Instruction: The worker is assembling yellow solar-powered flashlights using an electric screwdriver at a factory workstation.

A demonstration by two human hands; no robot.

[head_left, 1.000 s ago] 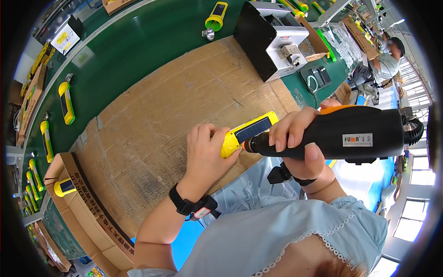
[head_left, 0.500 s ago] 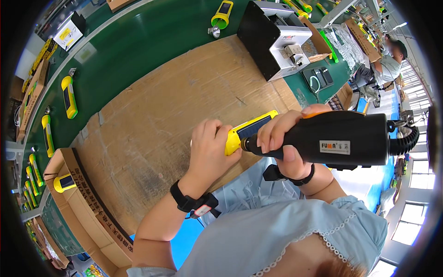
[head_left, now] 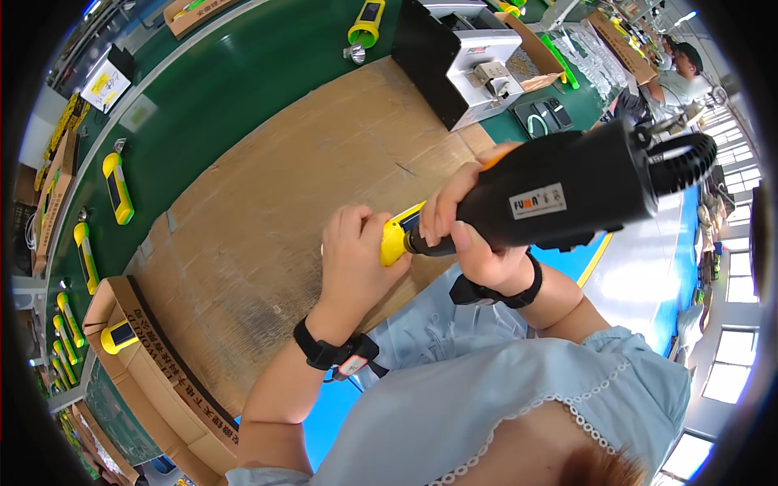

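Observation:
My left hand [head_left: 354, 257] is closed round a yellow flashlight [head_left: 392, 243] with a dark panel, above the cardboard sheet. In my right hand [head_left: 478, 243] is a black electric screwdriver [head_left: 567, 190], gripped near its front. The screwdriver's nose meets the side of the flashlight beside my left fingertips. My right fingers and the tool hide much of the flashlight, and the bit's tip does not show. A ribbed black cable [head_left: 685, 164] runs from the screwdriver's rear end.
Cardboard [head_left: 284, 178] covers the green bench. A black-and-silver machine [head_left: 478, 73] stands at the far right, near a dark device with a white cable [head_left: 541, 117]. More flashlights [head_left: 118, 188] lie along the left, and an open carton [head_left: 162, 389] sits at the near left. Co-workers [head_left: 681, 81] are farther right.
The screwdriver's rear end has swung up and away, so the tool now slants. Both hands and the flashlight appear slightly farther left, and the whole view has shifted a little.

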